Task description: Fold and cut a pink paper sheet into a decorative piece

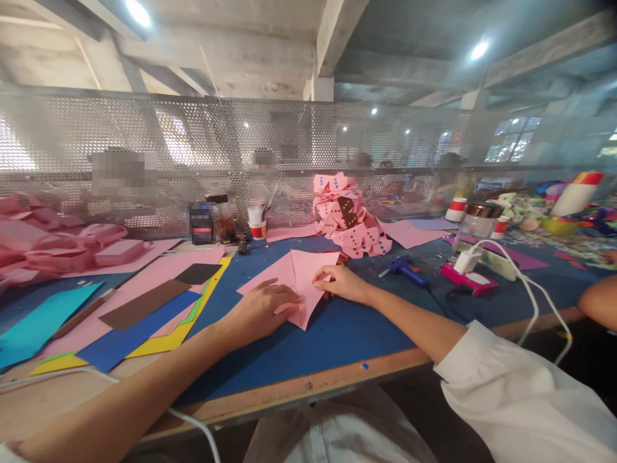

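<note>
A folded sheet of pink paper (294, 273) lies on the blue work mat (270, 366) in front of me, with a crease running down its middle. Across its left half rests my left hand (267, 305), fingers stretched out and pressing on the paper. My right hand (340, 283) pinches the sheet's right edge between thumb and fingers. Just behind the sheet, the red handle of a tool (341, 257) shows in part. To the right of my right hand lies a blue glue gun (407, 270).
Coloured paper strips (149, 305) overlap at left, beside a pile of pink paper pieces (62, 238). A stack of dotted pink pieces (349, 215) stands at the back. At right are a pink power strip (467, 280), a white cable (533, 289) and a glass jar (475, 225).
</note>
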`<state>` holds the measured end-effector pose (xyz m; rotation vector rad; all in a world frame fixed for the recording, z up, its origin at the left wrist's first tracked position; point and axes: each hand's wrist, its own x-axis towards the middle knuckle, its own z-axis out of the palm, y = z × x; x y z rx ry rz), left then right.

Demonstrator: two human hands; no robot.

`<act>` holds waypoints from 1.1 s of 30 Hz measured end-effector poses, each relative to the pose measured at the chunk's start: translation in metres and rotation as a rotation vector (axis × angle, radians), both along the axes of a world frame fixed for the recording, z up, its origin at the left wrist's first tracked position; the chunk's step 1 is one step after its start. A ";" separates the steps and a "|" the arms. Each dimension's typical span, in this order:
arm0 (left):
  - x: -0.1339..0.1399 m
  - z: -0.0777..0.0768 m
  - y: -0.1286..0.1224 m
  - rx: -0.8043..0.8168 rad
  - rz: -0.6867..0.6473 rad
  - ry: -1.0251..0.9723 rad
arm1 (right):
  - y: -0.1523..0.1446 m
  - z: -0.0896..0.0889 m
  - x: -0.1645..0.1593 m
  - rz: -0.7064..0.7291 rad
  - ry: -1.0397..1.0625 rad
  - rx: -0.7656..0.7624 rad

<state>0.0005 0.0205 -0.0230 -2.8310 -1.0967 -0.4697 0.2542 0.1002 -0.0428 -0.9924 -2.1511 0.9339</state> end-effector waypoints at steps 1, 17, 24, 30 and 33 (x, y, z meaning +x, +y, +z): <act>0.000 0.000 0.000 -0.004 -0.003 -0.006 | 0.000 0.000 0.000 0.003 -0.007 0.004; -0.001 -0.003 0.004 -0.005 0.000 -0.036 | -0.008 0.010 0.000 0.005 -0.086 -0.008; -0.002 -0.004 0.004 0.007 -0.009 -0.035 | -0.009 0.011 0.000 0.004 -0.080 -0.008; -0.002 -0.004 0.003 0.054 -0.072 -0.056 | -0.003 0.004 0.001 -0.006 -0.052 0.008; -0.001 -0.002 0.002 0.043 -0.075 -0.067 | -0.001 0.002 0.002 -0.004 -0.040 0.005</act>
